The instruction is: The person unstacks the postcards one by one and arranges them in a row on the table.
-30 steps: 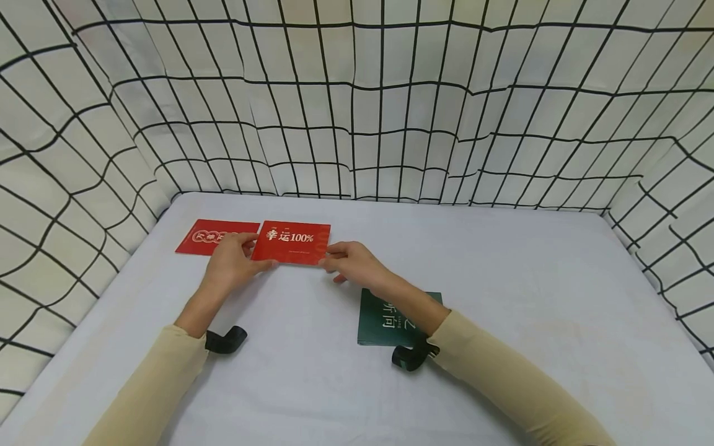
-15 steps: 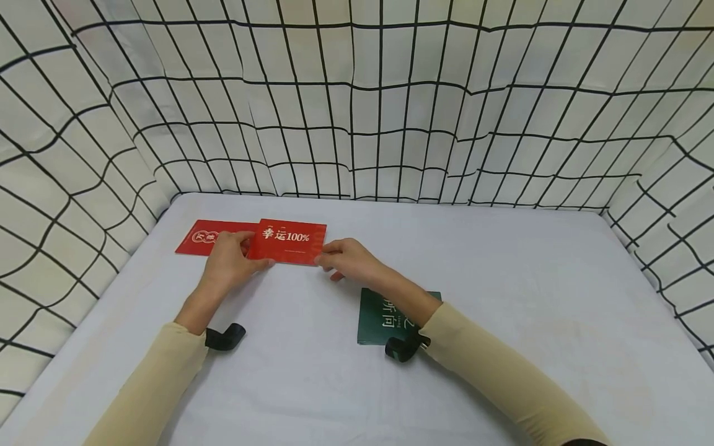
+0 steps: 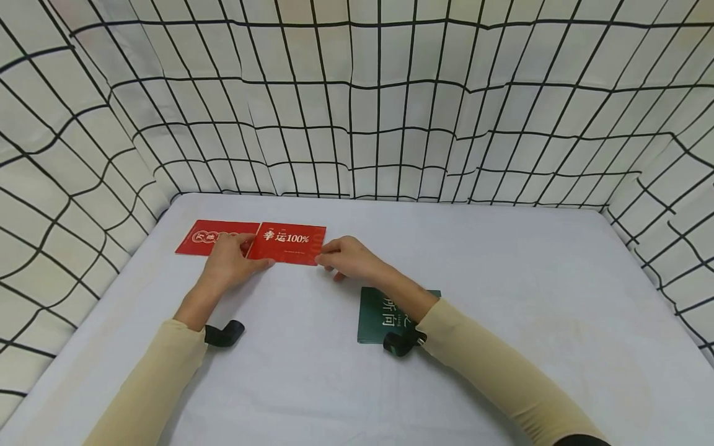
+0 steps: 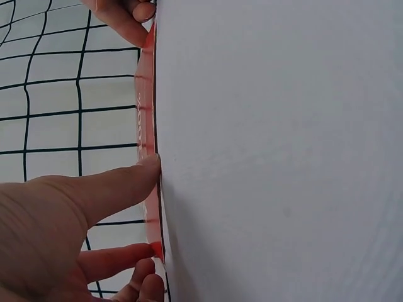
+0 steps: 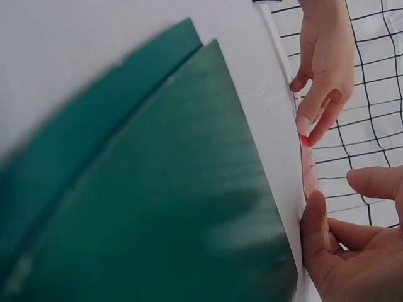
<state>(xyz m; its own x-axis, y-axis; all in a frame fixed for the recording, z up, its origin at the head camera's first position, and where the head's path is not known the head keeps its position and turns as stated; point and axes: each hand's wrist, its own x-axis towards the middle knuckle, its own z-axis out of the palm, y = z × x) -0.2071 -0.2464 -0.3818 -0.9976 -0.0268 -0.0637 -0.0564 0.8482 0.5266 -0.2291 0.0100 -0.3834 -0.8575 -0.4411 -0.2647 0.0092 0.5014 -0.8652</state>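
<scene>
Hands at a two-card row, both on the nearer-to-centre red piece. The left hand [image 3: 230, 259] is spread wide, its straight thumb on the near edge of the 100% card [image 3: 289, 244] and its fingers at that card's left side; the right hand [image 3: 352, 259] is narrow, fingertips close together and apparently pinching the near right corner, though its own digits mask part of the contact. The 100% card lies face up and looks flat, its left edge along the second red card [image 3: 205, 235] with a thin seam visible at the far end; the left hand hides the rest. Judged from this layout, the pair is side by side and nearly settled, while letting go of the 100% card is not yet done. Green cards [image 3: 372, 316], at least two in the right wrist view, lie overlapped partly beneath the right forearm, apart from the red row and not yet joined to it. All rest on the white-covered bench [image 3: 530, 297], bounded by black netting [image 3: 379, 111] over pale sheeting.
</scene>
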